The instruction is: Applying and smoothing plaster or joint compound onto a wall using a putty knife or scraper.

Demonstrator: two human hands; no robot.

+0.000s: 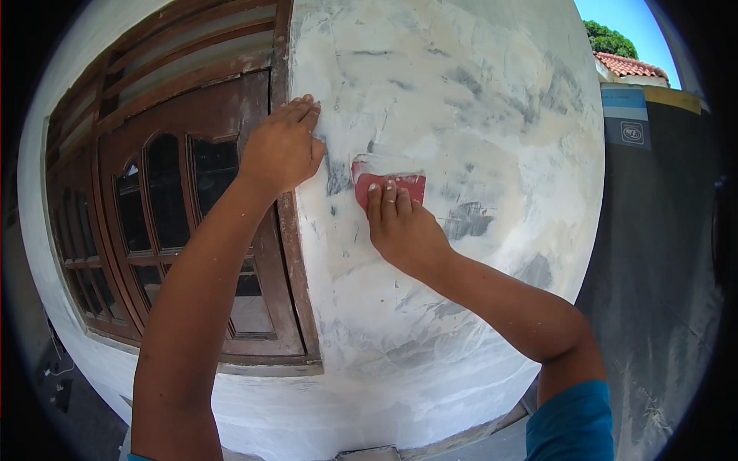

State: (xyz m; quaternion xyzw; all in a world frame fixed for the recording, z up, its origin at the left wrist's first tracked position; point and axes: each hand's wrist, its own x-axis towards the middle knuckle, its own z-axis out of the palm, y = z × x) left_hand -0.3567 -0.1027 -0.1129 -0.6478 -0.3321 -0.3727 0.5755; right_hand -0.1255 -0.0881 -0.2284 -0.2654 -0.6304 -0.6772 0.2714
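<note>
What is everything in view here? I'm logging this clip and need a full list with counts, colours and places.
wall: one, white with grey patches, centre and right
scraper: one, red, smeared with white filler, flat on the wall under the right fingers
window: one, dark brown wood with glass panes, left
roof: one, red tiles, top right
tree: one, green, top right
sleeve: one, blue, bottom right
left hand: one, flat across the window frame's edge and the wall
right hand: one, presses the scraper to the wall
</note>
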